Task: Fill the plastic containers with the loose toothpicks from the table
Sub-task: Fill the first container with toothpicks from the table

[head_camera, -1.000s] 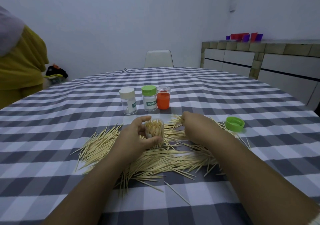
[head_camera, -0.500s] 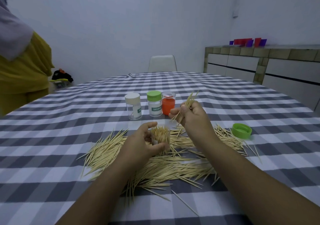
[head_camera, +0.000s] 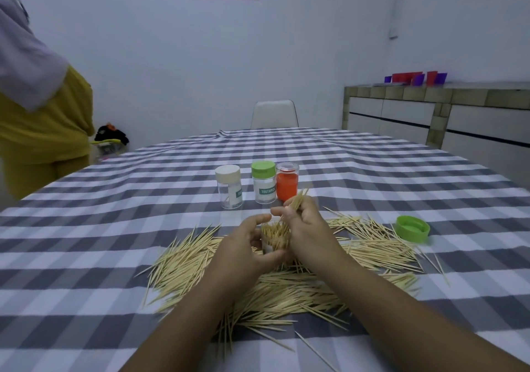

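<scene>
My left hand [head_camera: 243, 248] grips an open clear container [head_camera: 274, 238] that stands packed with upright toothpicks. My right hand [head_camera: 307, 226] pinches a small bunch of toothpicks [head_camera: 296, 201], tilted, with its lower ends at the container's mouth. Loose toothpicks [head_camera: 286, 288] lie in a wide pile on the checked tablecloth [head_camera: 86, 257] around and under both hands. Three closed containers stand behind: one with a cream lid [head_camera: 229, 186], one with a green lid [head_camera: 263, 182], one orange [head_camera: 286, 181].
A loose green lid [head_camera: 412, 229] lies upside down to the right of the pile. A person in yellow [head_camera: 43, 130] stands at the table's left edge. A white chair [head_camera: 274, 113] is at the far end, a counter [head_camera: 444, 107] at the right.
My right hand picked a bunch of toothpicks off the pile, lifted it, and has brought it down to the mouth of the container that my left hand keeps holding.
</scene>
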A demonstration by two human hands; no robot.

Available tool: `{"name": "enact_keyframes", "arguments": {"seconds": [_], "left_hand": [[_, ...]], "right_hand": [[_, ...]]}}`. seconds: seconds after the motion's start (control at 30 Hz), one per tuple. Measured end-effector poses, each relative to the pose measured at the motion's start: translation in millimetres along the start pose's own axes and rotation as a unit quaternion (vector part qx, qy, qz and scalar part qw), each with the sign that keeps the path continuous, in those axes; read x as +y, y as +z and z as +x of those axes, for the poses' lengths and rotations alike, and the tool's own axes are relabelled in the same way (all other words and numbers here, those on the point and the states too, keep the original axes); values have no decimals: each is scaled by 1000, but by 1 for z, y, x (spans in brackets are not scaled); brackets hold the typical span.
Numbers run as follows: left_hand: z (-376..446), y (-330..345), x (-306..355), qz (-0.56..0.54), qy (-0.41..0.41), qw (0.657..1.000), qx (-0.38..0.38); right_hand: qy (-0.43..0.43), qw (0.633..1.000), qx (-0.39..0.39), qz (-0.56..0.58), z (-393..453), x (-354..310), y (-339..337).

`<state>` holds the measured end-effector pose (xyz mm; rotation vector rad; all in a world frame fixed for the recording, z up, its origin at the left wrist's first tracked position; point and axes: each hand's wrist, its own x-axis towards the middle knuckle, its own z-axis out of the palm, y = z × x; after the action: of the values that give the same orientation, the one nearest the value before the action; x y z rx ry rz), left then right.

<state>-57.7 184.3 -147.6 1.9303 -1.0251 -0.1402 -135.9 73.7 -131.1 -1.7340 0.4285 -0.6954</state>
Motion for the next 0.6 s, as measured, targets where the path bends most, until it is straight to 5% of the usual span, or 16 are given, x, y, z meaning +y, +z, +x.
{"name": "enact_keyframes", "arguments": {"seconds": [0.23, 0.6], "left_hand": [[1, 1, -2, -8, -6, 1000, 2], [2, 0, -2, -11, -5, 1000, 0]], "right_hand": [[-13, 999, 37, 20, 0, -3, -2], [-18, 1000, -16, -6, -3, -7, -9]]}}
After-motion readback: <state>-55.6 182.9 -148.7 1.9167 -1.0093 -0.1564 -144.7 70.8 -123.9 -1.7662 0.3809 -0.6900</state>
